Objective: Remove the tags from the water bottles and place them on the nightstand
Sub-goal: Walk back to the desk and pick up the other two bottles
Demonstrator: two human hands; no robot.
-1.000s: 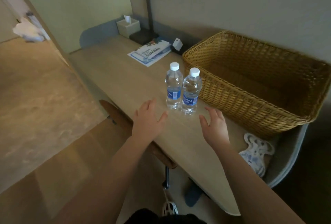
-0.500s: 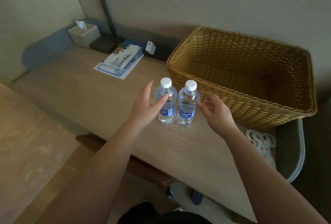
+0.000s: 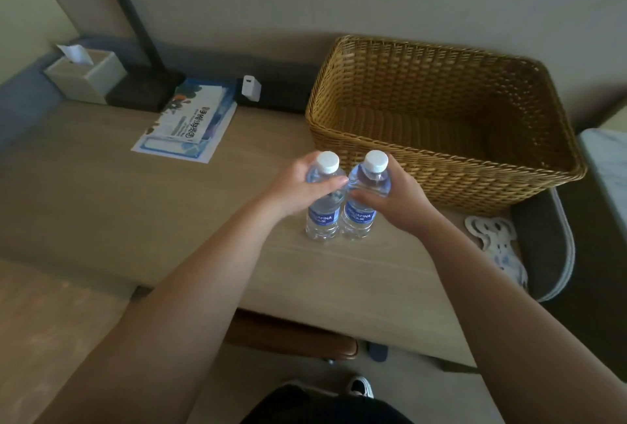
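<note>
Pale wood-grain desk (image 3: 101,203) carries a woven wicker basket (image 3: 441,182); both forearms reach forward; left hand (image 3: 298,186) grips the left water bottle (image 3: 324,216), right hand (image 3: 397,199) grips the right water bottle (image 3: 361,218); bottles upright, touching, clear ribbed plastic, white caps.

Two clear plastic water bottles with white caps and blue labels stand upright, touching, on the pale wooden surface (image 3: 169,220). Left hand (image 3: 298,189) grips the left bottle (image 3: 322,216); right hand (image 3: 397,199) grips the right bottle (image 3: 361,216). Woven tan wicker basket (image 3: 441,165) just behind them.
</note>
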